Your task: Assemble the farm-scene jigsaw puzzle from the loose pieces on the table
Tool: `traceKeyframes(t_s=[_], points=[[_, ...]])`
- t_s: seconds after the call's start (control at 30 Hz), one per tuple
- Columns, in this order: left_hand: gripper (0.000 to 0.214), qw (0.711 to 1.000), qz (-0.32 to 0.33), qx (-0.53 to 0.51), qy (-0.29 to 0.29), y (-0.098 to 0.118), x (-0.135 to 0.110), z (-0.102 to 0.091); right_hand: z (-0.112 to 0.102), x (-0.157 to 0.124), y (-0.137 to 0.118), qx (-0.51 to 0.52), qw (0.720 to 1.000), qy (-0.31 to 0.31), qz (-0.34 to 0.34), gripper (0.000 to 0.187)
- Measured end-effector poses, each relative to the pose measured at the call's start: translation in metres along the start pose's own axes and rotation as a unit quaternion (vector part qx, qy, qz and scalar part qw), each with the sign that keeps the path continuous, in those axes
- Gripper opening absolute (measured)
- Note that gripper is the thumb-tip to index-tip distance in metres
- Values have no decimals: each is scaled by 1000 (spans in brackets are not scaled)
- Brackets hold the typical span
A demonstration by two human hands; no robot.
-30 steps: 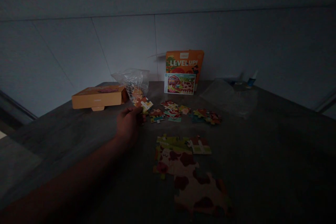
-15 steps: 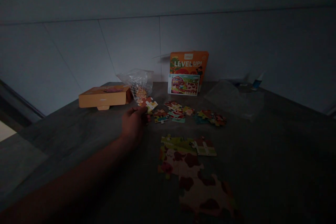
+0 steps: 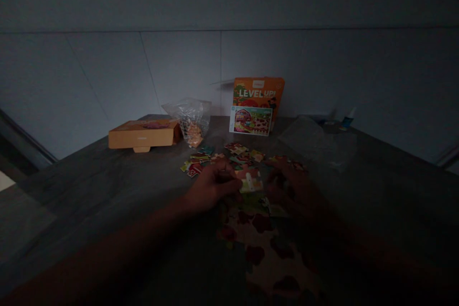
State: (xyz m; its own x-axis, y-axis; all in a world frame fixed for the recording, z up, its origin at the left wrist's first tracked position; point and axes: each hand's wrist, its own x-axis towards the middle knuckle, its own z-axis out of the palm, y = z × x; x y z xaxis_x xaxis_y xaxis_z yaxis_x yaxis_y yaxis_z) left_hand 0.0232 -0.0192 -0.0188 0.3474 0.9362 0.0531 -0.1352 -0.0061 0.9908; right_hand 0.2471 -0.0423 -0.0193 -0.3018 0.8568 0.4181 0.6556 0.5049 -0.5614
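The scene is very dim. My left hand (image 3: 211, 186) pinches a puzzle piece (image 3: 251, 183) with white and orange on it, just above the joined part of the jigsaw (image 3: 265, 244), which shows a pink cow with dark red patches. My right hand (image 3: 290, 189) rests by the same piece from the right, fingers curled on the joined part's top edge; whether it grips anything is hidden by the dark. Loose pieces (image 3: 247, 155) lie scattered behind both hands.
An orange puzzle box lid (image 3: 258, 93) leans on the wall with a picture card (image 3: 250, 120) in front. An orange box tray (image 3: 143, 135) and a clear bag of pieces (image 3: 191, 119) stand at the left. Crumpled clear plastic (image 3: 315, 141) lies at the right.
My left hand has carried the piece from beside the bag down and right to the joined part's top edge. My right hand has come into view beside it.
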Motion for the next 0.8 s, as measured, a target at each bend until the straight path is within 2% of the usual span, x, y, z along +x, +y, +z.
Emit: traceKeyframes(t_s=[0.1,0.17,0.2,0.27,0.3,0.37,0.4,0.43,0.5,0.6,0.8], points=[[17,995,15,64,-72,-1,-8,6,7,3,-4,58,996,-57,20,31],[12,991,30,102,-84,1,-8,4,10,5,-4,61,996,-56,15,32],[10,988,55,124,-69,3,-5,0,10,7,-2,53,998,-43,11,33],[13,974,132,183,21,7,4,-16,8,11,5,25,1000,-11,9,36],[15,957,168,212,102,9,9,-26,5,14,11,9,1000,3,15,36],[24,902,168,281,280,12,20,-50,-1,19,22,-24,999,29,34,35],[29,874,142,325,332,12,24,-62,-4,21,27,-33,998,33,46,34],[33,852,114,363,358,12,27,-72,-7,23,31,-35,997,35,57,33],[39,829,56,421,364,9,30,-87,-10,25,36,-28,996,33,73,31],[45,818,2,460,345,4,30,-92,-9,25,39,-37,996,38,66,31],[34,829,-7,453,329,4,30,-85,-4,25,40,-56,997,13,55,34]])
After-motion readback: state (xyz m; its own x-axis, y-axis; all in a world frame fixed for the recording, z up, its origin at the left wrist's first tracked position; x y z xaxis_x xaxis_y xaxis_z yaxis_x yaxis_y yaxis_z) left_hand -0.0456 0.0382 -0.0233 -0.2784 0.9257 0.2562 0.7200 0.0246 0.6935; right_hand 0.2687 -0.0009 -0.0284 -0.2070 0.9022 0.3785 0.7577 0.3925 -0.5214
